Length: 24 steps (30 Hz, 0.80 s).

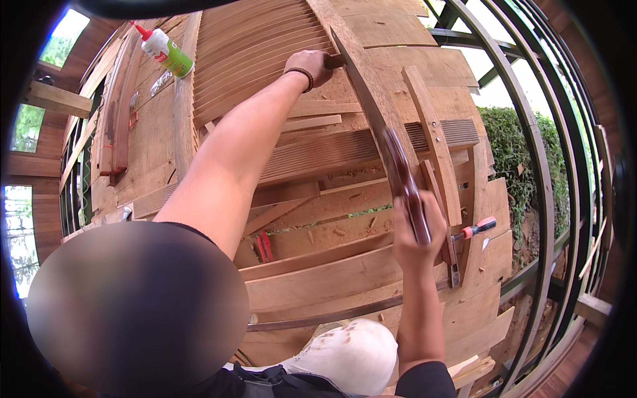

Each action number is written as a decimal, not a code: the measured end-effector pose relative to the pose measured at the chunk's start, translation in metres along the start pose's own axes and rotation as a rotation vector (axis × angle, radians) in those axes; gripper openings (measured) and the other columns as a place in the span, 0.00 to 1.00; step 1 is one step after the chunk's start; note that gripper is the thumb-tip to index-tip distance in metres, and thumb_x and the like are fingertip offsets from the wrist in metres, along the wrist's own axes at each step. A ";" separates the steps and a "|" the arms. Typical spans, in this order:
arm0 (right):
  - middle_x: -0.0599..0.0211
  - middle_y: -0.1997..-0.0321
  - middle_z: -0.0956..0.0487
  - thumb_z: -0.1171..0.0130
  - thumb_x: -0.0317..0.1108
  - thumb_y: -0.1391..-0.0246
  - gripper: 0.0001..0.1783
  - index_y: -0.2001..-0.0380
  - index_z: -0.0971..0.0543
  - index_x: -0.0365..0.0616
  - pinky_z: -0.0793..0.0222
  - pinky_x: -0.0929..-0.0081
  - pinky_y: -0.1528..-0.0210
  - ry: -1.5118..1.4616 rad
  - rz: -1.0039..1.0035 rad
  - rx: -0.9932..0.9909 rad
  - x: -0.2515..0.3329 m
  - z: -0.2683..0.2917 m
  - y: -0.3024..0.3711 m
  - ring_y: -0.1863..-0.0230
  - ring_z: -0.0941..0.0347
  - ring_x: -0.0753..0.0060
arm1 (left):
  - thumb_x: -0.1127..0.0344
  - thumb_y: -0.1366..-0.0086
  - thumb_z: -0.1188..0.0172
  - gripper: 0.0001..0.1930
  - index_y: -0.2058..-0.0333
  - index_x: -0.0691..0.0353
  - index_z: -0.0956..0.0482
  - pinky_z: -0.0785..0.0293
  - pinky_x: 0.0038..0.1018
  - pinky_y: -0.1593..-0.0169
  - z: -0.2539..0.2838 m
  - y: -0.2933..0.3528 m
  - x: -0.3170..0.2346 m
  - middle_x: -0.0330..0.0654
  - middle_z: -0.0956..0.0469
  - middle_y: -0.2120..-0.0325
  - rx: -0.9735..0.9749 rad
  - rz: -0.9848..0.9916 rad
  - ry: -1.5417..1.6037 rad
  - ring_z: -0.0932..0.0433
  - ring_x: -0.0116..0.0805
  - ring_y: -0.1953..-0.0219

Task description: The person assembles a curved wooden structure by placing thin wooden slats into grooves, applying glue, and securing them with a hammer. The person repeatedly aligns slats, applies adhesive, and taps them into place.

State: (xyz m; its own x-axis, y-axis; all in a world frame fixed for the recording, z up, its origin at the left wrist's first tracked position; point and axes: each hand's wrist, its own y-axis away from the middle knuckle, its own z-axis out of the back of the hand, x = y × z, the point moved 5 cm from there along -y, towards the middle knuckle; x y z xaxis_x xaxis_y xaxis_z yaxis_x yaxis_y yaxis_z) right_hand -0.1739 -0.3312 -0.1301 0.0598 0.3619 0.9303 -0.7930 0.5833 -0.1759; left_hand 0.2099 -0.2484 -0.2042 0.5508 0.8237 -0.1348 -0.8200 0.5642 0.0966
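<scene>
My right hand (421, 222) is wrapped round the dark, glossy wooden handle of a hand saw (371, 109). The long narrow blade points away from me and lies along the right side rail (358, 60) of a slatted wooden panel (259, 53). At the inner side of that rail, near the far part of the blade, my left hand (310, 68) is closed on a small dark wooden piece (335, 61). That hand wears a beaded bracelet. The fingers' far side is hidden.
A white and green glue bottle (166, 53) with a red nozzle lies on the left. Grooved boards (318, 156) cross the bench below the panel. A screwdriver (478, 227) and a hammer (453, 268) are at right; red-handled pliers (265, 247) lie between boards. Metal railings (531, 132) border the right.
</scene>
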 end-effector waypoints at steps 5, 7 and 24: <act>0.73 0.80 0.25 0.36 0.21 0.44 0.05 0.65 0.22 0.38 0.33 0.82 0.74 0.042 0.075 -0.025 0.005 0.011 0.019 0.79 0.30 0.86 | 0.53 0.36 0.42 0.17 0.51 0.46 0.15 0.22 0.40 0.42 0.003 0.006 0.007 0.45 0.16 0.50 0.043 0.012 0.022 0.18 0.45 0.46; 0.72 0.80 0.25 0.36 0.21 0.43 0.05 0.65 0.22 0.38 0.33 0.82 0.74 0.072 0.093 -0.060 -0.003 0.037 0.051 0.79 0.30 0.86 | 0.52 0.37 0.38 0.22 0.47 0.50 0.17 0.25 0.39 0.39 0.006 0.007 -0.002 0.47 0.17 0.48 0.042 -0.006 0.008 0.20 0.47 0.43; 0.72 0.80 0.24 0.35 0.22 0.44 0.05 0.65 0.22 0.37 0.35 0.83 0.74 0.050 -0.058 -0.015 0.008 0.031 0.044 0.79 0.31 0.85 | 0.57 0.38 0.43 0.20 0.47 0.48 0.17 0.23 0.41 0.41 0.001 0.018 -0.006 0.47 0.17 0.48 0.054 -0.006 0.037 0.20 0.46 0.43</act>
State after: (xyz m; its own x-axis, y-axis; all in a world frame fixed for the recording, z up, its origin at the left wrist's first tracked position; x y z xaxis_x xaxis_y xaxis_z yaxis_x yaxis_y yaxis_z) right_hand -0.2271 -0.3247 -0.1211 0.1361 0.3629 0.9218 -0.7782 0.6149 -0.1272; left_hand 0.1917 -0.2432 -0.2003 0.5485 0.8184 -0.1716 -0.8068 0.5718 0.1484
